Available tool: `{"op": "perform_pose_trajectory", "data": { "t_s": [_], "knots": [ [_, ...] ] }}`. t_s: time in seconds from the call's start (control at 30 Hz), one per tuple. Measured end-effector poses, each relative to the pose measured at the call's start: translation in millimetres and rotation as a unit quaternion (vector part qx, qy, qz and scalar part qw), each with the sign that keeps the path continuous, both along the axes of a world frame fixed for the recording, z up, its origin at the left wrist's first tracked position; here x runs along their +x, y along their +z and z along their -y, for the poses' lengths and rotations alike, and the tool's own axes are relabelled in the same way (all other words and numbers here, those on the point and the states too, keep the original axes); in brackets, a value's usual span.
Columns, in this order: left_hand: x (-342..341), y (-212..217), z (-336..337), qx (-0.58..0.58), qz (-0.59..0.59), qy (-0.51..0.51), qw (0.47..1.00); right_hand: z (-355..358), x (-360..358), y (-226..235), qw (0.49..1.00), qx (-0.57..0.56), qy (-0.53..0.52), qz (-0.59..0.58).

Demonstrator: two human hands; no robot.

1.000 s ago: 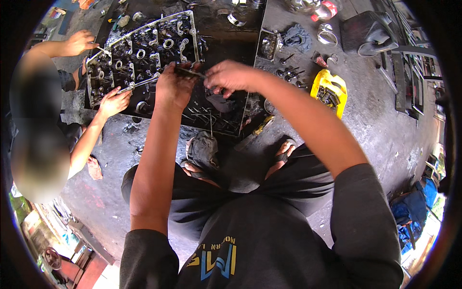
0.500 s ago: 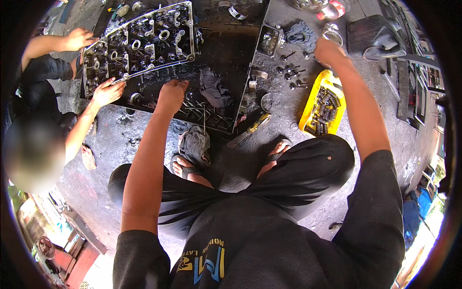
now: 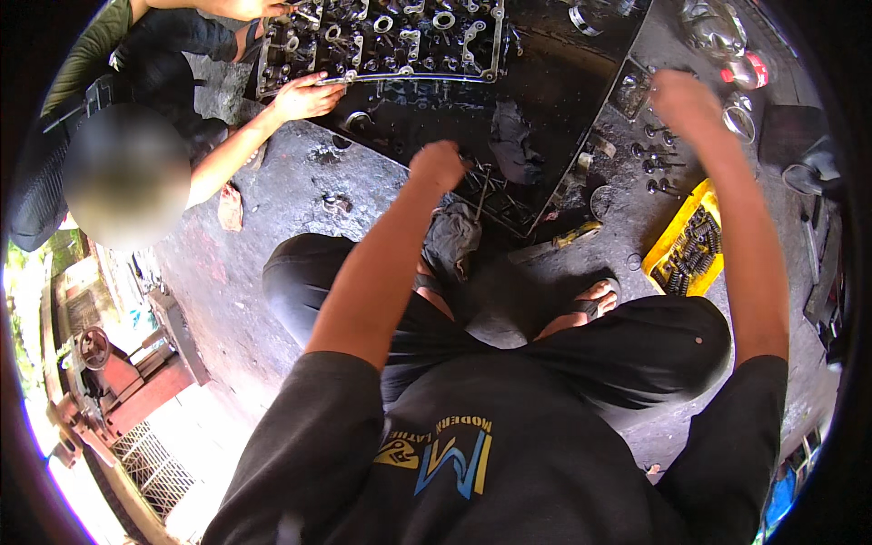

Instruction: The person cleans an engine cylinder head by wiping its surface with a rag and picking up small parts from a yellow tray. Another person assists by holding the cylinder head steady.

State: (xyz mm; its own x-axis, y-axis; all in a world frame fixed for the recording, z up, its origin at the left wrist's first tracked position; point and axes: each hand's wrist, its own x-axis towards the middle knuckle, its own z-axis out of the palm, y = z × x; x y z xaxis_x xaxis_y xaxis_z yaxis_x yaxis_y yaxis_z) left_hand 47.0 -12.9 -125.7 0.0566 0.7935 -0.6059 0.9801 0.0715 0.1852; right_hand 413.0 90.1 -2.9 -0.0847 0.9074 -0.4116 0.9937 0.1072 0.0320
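My left hand [image 3: 438, 165] is curled into a fist at the near edge of a black metal tray [image 3: 545, 82], next to a pile of thin rods and tools [image 3: 486, 186]. My right hand [image 3: 681, 95] reaches far right over small engine parts and upright valves [image 3: 656, 163] on the greasy floor; its palm side is hidden. A grey cylinder head [image 3: 381, 36] lies at the tray's far end. A co-worker's hand [image 3: 304, 95] rests on its near edge, and another hand [image 3: 259, 7] is at its far corner.
A yellow tray of springs [image 3: 686, 254] sits by my right knee, with a yellow-handled screwdriver [image 3: 568, 241] near my sandalled foot [image 3: 595, 300]. A dark rag [image 3: 513, 145] lies in the black tray. A red and white can [image 3: 749, 73] stands far right. A red machine [image 3: 109, 381] is at lower left.
Both hands were together on a thin tool above the tray. My right hand has since swung out to the far right, and my left has dropped to the tray's near edge.
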Motion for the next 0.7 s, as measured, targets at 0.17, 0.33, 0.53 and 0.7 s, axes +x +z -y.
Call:
{"op": "perform_pose_trajectory", "data": {
  "t_s": [0.17,0.33,0.53,0.7],
  "knots": [
    [49.0,-20.0,46.0,0.135,-0.028,-0.002,0.990,48.8,-143.3,-72.7,0.972,-0.127,0.116,-0.159],
    [16.6,-31.6,34.7,0.149,0.008,-0.001,0.989,83.7,-185.8,-127.6,0.977,-0.035,0.024,-0.209],
    [2.3,-27.0,27.4,0.173,0.045,0.028,0.984,56.0,-151.7,-131.9,0.972,0.102,-0.050,-0.207],
    [20.4,-7.7,19.5,0.196,0.115,0.111,0.967,71.3,-157.4,-142.3,0.975,-0.027,-0.099,-0.197]
  ]
}}
